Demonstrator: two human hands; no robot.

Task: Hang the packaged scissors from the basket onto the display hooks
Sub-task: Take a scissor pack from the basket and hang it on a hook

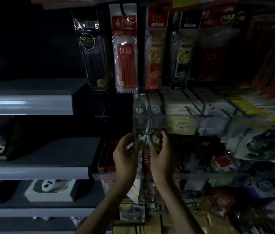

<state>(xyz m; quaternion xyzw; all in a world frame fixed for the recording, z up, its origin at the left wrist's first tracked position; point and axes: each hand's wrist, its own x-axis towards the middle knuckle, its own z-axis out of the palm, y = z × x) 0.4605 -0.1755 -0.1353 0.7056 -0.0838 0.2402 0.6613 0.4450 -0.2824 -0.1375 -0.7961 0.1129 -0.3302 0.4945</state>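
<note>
Two hands: your left hand and right hand pinch the side edges of one packaged scissors.
Package: upright, in front of the clear shelf rail, below the hanging pen packs.
Progress: this pack looks not yet hung; its hook is too dark to make out.
Basket: out of view, so the count left is unknown.

That scissors pack is looking like clear glossy plastic over printed card, kinda catching the dim light. The pen packs hanging above are glinting too, crinkly shiny cellophane sleeves. The shelf edges on the left are showing a smooth, satiny finish, and the price rail is reading as clear, slightly hazy plastic. Thin dividers are looking like dark wire.
</note>
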